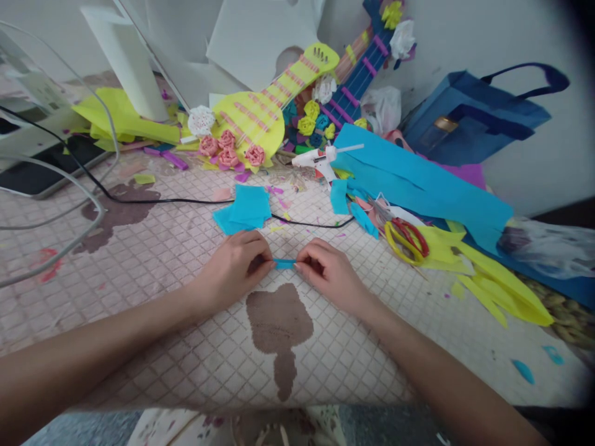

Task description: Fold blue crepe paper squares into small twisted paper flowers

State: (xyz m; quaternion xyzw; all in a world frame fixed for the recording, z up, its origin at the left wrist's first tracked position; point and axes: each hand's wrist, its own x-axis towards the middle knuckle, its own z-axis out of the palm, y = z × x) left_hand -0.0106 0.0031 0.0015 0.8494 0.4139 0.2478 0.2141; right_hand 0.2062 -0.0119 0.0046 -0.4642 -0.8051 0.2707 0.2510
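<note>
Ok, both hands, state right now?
Left hand: closed, pinching one end of the blue strip.
Right hand: closed, pinching its other end.

No readable text, labels, brands, numbers or signs.

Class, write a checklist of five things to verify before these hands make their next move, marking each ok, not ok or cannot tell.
1. Left hand gripping the blue strip: ok, its fingers pinch one end.
2. Right hand gripping the other end: ok.
3. Scissors apart from both hands: ok, lying off to the right.
4. Black cable uncovered: not ok, the blue squares lie over it.
5. Glue gun hot: cannot tell.
</note>
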